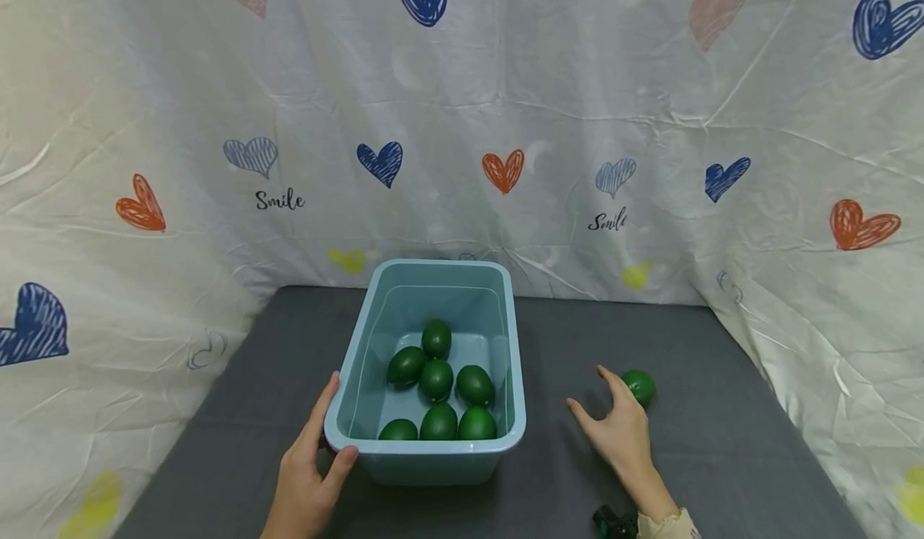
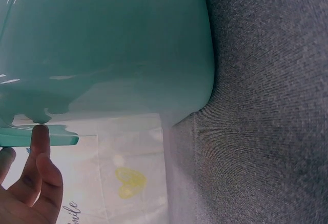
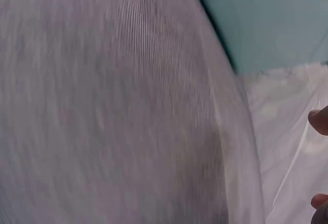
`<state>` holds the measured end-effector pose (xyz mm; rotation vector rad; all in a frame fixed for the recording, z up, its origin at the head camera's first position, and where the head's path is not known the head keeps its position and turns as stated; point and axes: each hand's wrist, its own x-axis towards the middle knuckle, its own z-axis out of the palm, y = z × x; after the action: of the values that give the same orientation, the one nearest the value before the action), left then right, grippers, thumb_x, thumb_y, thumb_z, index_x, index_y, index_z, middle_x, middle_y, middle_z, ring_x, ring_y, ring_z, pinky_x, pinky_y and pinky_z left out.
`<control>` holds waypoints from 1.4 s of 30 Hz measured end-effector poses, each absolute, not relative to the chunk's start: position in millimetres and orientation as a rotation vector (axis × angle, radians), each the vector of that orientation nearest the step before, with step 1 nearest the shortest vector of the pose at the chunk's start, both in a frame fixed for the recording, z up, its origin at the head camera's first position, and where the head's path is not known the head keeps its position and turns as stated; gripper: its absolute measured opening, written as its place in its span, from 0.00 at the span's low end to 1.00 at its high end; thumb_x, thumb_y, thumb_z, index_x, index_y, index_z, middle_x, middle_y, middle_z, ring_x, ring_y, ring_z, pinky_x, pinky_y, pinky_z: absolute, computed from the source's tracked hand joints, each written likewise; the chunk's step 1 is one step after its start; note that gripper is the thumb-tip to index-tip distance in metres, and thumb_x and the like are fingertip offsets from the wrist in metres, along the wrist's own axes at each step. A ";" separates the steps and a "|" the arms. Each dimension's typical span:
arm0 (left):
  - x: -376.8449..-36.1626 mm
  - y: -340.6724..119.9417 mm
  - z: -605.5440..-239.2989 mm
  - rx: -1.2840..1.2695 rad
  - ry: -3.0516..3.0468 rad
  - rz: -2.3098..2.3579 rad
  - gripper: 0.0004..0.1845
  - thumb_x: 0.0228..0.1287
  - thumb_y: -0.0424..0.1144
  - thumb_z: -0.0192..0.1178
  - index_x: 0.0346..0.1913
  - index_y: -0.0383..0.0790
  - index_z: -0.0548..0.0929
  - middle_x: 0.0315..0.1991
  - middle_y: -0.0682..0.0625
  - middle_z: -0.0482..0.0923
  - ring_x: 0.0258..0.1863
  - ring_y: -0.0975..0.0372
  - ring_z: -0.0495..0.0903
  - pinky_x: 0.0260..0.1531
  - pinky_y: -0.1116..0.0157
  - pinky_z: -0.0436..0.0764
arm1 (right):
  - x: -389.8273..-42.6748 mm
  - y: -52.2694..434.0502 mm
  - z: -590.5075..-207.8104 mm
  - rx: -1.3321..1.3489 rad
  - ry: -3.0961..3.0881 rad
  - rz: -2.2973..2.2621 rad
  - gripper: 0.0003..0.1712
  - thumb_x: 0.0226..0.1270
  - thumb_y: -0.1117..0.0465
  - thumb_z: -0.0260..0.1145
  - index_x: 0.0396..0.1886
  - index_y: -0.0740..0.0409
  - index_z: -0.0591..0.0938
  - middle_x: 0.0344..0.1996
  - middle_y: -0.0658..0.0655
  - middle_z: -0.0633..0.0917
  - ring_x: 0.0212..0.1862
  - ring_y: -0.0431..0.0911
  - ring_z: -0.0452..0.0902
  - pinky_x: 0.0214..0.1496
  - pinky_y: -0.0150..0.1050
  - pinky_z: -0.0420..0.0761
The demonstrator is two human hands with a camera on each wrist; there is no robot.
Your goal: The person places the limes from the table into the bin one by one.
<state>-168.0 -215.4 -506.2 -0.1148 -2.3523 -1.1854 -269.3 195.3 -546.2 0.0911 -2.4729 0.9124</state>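
Note:
A light blue plastic bin (image 1: 424, 468) holds several dark green oval fruits (image 1: 436, 380) on its floor. At the bin's near left corner is my left hand (image 1: 306, 475), its thumb at the front rim and its fingers extended along the left side. In the left wrist view, a fingertip (image 2: 40, 131) meets the bin just by the rim. My right hand (image 1: 622, 435) is over the table, right of the bin, thumb and index finger spread with nothing between them. One green fruit (image 1: 639, 387) lies beside it, partly hidden by the hand; whether they touch I cannot tell.
A dark grey cloth (image 1: 570, 338) covers the table. Behind and at both sides hangs a white curtain (image 1: 447, 226) printed with hearts and "Smile". A small black device (image 1: 613, 523) sits at my right wrist. The right wrist view is blurred.

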 end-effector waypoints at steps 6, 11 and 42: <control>-167.5 -215.3 -506.2 -0.119 -2.352 -1.185 0.47 0.71 0.33 0.67 0.86 0.61 0.56 0.81 0.53 0.64 0.61 0.78 0.70 0.47 0.81 0.72 | -274.4 215.1 -550.0 0.037 -2.485 0.875 0.46 0.56 0.55 0.85 0.71 0.70 0.77 0.63 0.74 0.81 0.57 0.71 0.81 0.55 0.66 0.81; -167.6 -216.0 -506.2 -0.132 -2.340 -1.187 0.47 0.70 0.33 0.67 0.86 0.61 0.56 0.81 0.53 0.64 0.61 0.77 0.71 0.48 0.82 0.72 | -276.5 232.0 -548.9 -0.013 -2.490 0.866 0.46 0.58 0.55 0.84 0.72 0.70 0.76 0.66 0.75 0.79 0.59 0.72 0.80 0.56 0.67 0.80; -167.2 -216.5 -505.1 -0.146 -2.339 -1.206 0.48 0.70 0.32 0.67 0.86 0.60 0.56 0.82 0.54 0.63 0.66 0.80 0.68 0.54 0.84 0.69 | -279.3 272.7 -563.3 -0.294 -2.611 0.949 0.52 0.61 0.43 0.80 0.73 0.73 0.73 0.65 0.78 0.78 0.62 0.72 0.77 0.64 0.68 0.74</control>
<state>-167.2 -216.5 -505.1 -0.1457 -2.3386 -1.2057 -279.3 272.7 -563.3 -0.2940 -2.6109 0.9492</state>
